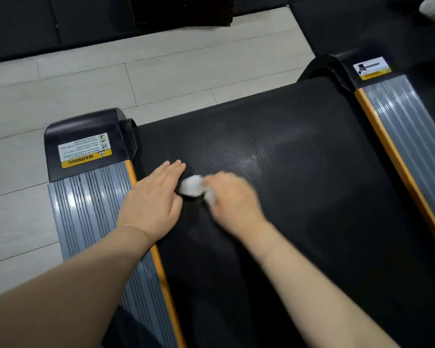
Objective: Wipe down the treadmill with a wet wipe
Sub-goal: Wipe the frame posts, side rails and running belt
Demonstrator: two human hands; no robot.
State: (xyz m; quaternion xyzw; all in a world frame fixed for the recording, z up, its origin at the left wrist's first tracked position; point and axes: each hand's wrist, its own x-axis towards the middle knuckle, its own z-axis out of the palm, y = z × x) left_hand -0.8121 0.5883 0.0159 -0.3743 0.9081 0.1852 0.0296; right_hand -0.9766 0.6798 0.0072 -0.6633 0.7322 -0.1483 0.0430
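Treadmill (299, 172) fills most of the view: a black, finely textured running belt flanked by grey ribbed side rails (91, 212) edged in orange, with black end caps at the far end. The left cap carries a white and yellow warning label (84, 150); the right cap bears a smaller label (372, 67). Pale plank floor (111, 79) lies beyond. Left hand (151, 204) rests flat across the orange edge and belt margin, fingers straight and together. Right hand (232, 202), motion-blurred, grips a crumpled white wet wipe (192, 185) against the belt. The wipe protrudes from the fingers toward the left hand, just beside its fingertips.
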